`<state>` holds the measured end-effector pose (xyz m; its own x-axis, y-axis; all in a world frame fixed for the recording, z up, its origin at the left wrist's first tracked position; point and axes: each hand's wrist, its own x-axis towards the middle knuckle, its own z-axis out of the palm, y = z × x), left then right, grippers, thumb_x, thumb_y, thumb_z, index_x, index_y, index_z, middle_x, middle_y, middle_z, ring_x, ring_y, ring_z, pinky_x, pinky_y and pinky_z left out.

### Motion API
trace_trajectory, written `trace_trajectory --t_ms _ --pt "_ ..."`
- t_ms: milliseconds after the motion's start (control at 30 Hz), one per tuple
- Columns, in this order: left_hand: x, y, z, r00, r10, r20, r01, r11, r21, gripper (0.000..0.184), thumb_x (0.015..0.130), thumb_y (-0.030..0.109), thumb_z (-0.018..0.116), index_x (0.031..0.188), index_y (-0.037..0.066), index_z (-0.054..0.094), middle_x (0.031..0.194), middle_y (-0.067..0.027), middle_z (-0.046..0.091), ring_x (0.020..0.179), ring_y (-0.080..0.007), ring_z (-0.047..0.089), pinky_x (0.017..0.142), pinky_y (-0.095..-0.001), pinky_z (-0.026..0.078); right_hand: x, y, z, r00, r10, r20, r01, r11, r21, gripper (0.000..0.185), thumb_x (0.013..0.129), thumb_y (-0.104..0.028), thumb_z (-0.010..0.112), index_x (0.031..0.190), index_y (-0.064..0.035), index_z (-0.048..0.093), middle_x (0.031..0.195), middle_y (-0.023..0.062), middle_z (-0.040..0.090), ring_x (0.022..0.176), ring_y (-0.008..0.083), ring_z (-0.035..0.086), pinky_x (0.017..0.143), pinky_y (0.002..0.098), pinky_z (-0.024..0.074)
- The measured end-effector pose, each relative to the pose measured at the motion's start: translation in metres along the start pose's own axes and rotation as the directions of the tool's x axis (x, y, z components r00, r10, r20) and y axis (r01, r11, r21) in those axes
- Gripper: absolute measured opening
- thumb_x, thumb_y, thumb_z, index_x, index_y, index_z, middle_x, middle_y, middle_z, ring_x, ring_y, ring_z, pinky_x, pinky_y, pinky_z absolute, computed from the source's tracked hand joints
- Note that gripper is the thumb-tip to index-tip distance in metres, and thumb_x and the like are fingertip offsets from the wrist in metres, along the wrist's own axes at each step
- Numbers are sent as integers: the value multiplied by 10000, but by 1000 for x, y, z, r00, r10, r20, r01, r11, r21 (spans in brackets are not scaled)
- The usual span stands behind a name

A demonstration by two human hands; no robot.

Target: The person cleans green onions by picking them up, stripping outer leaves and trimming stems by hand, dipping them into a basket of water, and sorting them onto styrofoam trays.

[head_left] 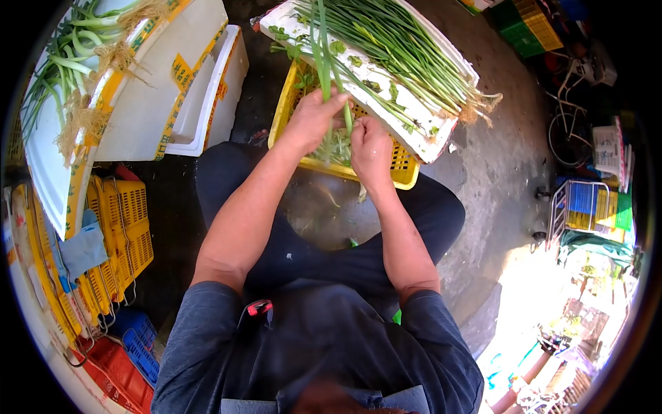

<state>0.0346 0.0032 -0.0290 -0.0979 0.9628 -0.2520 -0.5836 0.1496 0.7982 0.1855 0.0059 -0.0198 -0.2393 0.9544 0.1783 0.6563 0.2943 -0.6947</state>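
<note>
My left hand (316, 117) is closed around a green onion (324, 52) whose long leaves point up and away from me. My right hand (371, 148), its fingers pinched together, grips the lower part of the same stalk. Both hands are above a yellow plastic basket (405, 178) between my knees, with loose green trimmings (336, 150) inside. A white foam board (441, 141) lies across the basket's far right side. On it rests a bunch of green onions (403, 58), roots to the right, along with scattered leafy bits.
At the upper left, rooted green onions (76, 62) lie on a white foam box (148, 103). Yellow crates (131, 228) stand at the left, above a red crate (121, 376) and a blue crate (141, 341). A metal cart (579, 203) is on the right. The concrete floor (493, 179) looks wet.
</note>
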Motion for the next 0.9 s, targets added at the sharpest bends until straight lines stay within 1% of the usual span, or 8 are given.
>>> trace_trajectory --t_ms 100,200,300,400,533,600,800,900 --pt "-1 0 2 1000 19 -15 -18 999 30 206 993 243 629 1077 54 626 970 -47 659 902 -148 644 743 -329 556 -6 -11 4 997 -39 -65 34 997 -73 177 944 -175 572 911 -18 647 794 273 653 755 492 628 674 551 495" --pt "1 -2 -2 1000 0 -15 1 1000 10 205 995 240 624 1079 53 625 1006 -59 674 924 -160 649 750 -339 555 -8 -7 11 996 -13 -86 12 1000 -15 174 942 -169 576 897 -15 641 785 273 647 736 477 634 656 533 495" --pt "-1 -1 -3 1000 -18 -20 20 998 55 204 1001 236 611 1077 47 624 1049 -77 686 940 -178 654 766 -346 554 -8 7 16 997 67 -32 -62 988 139 181 944 -155 553 915 -2 645 749 256 644 691 418 654 641 487 498" --pt "1 -2 -5 1000 -19 -12 20 998 55 216 1013 239 585 1070 35 625 1073 -90 689 951 -200 659 781 -358 554 -6 19 18 971 230 60 -236 897 375 222 989 -181 529 933 8 632 725 83 645 630 140 554 581 329 457" --pt "3 2 -4 995 -34 -97 36 999 23 243 1028 250 555 1094 20 601 1057 -113 684 923 -233 678 775 -364 557 -7 36 24 906 389 167 -398 647 650 198 1017 -165 480 995 -13 604 821 72 677 611 113 523 588 275 427" --pt "-2 9 0 987 -87 -136 81 995 -54 254 1031 255 548 1111 17 584 1034 -120 679 896 -248 687 768 -370 558 -10 35 25 892 407 197 -396 493 775 182 1027 -156 464 1034 -22 588 845 82 682 601 105 514 592 266 425" --pt "-5 2 4 993 -115 -20 115 993 -32 245 1026 253 566 1105 21 563 969 -106 662 865 -264 698 752 -375 560 -11 16 13 877 464 124 -293 312 904 173 1034 -147 460 1043 -19 576 873 101 681 686 143 559 650 291 470" --pt "-8 -6 8 988 -150 47 152 987 -52 223 1021 237 579 1097 28 560 970 -104 661 905 -258 696 761 -363 558 -8 15 10 868 482 122 -246 204 948 162 1028 -123 451 1030 -11 569 888 119 674 712 171 569 673 313 485"
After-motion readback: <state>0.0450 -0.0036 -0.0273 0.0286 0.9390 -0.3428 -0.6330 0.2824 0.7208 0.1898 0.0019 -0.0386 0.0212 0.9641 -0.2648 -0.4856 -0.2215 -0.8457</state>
